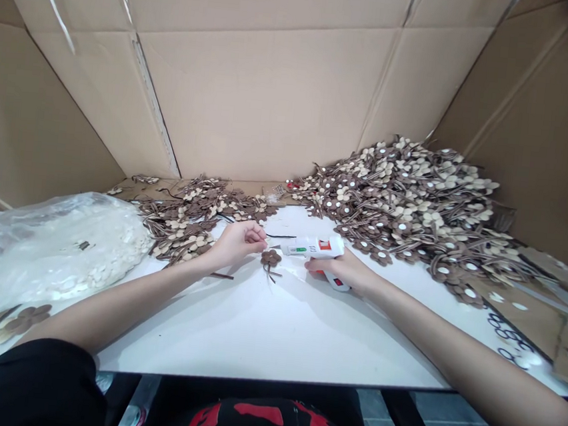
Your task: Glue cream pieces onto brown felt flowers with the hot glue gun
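My right hand (pixel 341 270) grips a white glue gun (pixel 317 248) with an orange label, its nozzle pointing left. My left hand (pixel 238 241) is closed in a pinch right at the nozzle tip, holding something too small to make out. A brown flower-shaped piece (pixel 270 259) with a thin stem lies on the white table (pixel 278 326) just below and between the two hands.
A big heap of brown and cream flower pieces (pixel 410 198) fills the back right. A smaller heap (pixel 188 217) lies back left. A clear plastic bag of cream discs (pixel 54 251) sits at the left. Cardboard walls (pixel 275 91) enclose the table.
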Demonstrator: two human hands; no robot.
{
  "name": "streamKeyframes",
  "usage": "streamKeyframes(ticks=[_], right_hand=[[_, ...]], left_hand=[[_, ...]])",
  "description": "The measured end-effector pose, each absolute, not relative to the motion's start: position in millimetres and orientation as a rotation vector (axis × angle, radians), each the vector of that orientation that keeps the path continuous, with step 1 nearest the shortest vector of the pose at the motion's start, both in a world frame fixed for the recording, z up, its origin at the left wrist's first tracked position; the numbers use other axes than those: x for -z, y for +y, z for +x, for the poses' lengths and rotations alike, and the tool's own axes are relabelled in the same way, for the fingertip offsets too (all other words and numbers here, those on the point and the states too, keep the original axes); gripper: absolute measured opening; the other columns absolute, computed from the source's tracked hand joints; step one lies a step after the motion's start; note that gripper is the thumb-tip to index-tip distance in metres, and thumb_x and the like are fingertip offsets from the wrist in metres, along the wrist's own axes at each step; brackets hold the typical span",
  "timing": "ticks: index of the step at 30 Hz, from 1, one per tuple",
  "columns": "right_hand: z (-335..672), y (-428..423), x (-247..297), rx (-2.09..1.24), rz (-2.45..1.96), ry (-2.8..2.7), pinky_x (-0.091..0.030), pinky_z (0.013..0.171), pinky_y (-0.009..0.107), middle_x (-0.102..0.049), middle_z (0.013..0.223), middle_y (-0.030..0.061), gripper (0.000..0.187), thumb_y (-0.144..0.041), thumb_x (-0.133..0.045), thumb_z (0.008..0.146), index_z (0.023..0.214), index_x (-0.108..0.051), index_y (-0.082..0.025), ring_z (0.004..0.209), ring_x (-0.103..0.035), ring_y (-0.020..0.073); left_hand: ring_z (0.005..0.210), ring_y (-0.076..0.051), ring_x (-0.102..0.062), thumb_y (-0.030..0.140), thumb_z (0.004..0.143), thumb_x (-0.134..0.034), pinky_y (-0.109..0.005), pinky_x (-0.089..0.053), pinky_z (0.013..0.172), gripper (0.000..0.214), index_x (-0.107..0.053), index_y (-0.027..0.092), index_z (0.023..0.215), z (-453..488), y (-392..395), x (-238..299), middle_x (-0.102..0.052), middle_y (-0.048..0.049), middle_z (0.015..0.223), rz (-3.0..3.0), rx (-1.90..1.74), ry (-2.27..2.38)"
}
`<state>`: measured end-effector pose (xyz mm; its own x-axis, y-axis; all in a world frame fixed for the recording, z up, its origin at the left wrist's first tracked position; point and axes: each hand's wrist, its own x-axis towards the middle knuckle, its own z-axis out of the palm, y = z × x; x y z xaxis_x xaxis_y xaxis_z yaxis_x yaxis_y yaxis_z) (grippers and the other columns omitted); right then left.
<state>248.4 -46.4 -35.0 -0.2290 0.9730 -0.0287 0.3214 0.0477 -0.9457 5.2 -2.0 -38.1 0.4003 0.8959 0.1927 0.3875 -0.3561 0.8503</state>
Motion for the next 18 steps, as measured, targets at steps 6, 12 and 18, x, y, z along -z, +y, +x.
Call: streamKeyframes(ticks=[6, 12, 18], right_hand=[[247.6, -45.0, 31.5, -1.235, -1.314, -1.503, -0.039, 0.052, 0.025, -0.058, 0.064, 0.0002, 0.014, -0.021, -0.06, 0.055, 0.067, -0.056, -0.016, 0.055, -0.05, 0.0132], [248.1, -47.0, 26.4, -1.221, -1.313, -1.519, -0.036, 0.05, 0.025, -0.055, 0.06, -0.0002, 0.011, -0.022, -0.06, 0.056, 0.062, -0.053, -0.017, 0.054, -0.047, 0.0129], [250.4, -46.0, 28.4, -1.207, -1.343, -1.505, -0.037, 0.051, 0.025, -0.057, 0.064, 0.0008, 0.01, -0.021, -0.06, 0.056, 0.065, -0.056, -0.017, 0.056, -0.049, 0.0137]], left_hand=[[0.069, -0.013, -0.061, 0.028, 0.072, -0.063, -0.024, -0.048, 0.063, 0.019, -0.055, 0.013, 0.081, 10.3, -10.5, 32.2, -0.064, -0.0033, 0.074, 2.047, -0.858, 1.108], [0.072, -0.013, -0.058, 0.024, 0.082, -0.052, -0.024, -0.044, 0.068, 0.009, -0.056, 0.017, 0.081, 10.4, -14.2, 38.7, -0.063, -0.0021, 0.079, 2.588, -0.83, 1.104], [0.081, -0.015, -0.057, 0.022, 0.09, -0.04, -0.026, -0.042, 0.073, 0.018, -0.056, 0.016, 0.085, 8.1, -15.8, 45.4, -0.063, -0.0073, 0.085, 2.896, -0.781, 0.915]])
